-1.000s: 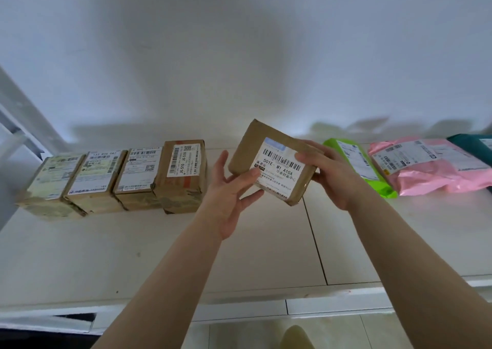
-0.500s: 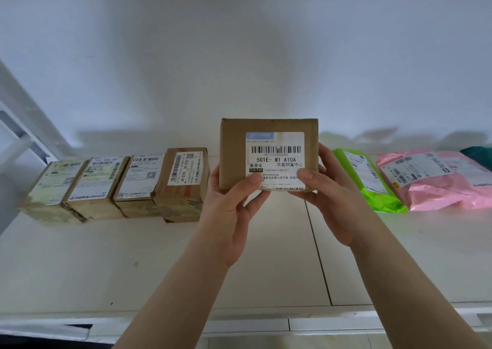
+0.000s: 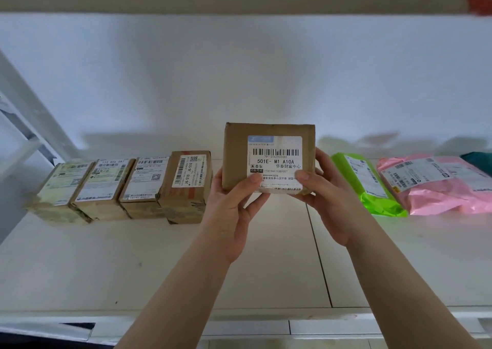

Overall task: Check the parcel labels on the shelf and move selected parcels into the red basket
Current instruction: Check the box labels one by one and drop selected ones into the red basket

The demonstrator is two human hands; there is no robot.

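Both the left hand (image 3: 234, 210) and right hand (image 3: 332, 197) gripped a small brown cardboard parcel (image 3: 269, 157) upright above the white shelf (image 3: 159, 263), its label facing the camera. Checking looked underway; no red basket was visible. Four cardboard boxes (image 3: 127, 186) stood left, a green mailer bag (image 3: 370, 186) right, leaving open room in front.

We stood in what looked like a parcel sorting or pickup room: a white shelf (image 3: 106, 263) against a bare white wall (image 3: 239, 82) carried a row of labelled cardboard parcels (image 3: 127, 189) toward its left edge and bright courier bags (image 3: 436, 186) toward its right.
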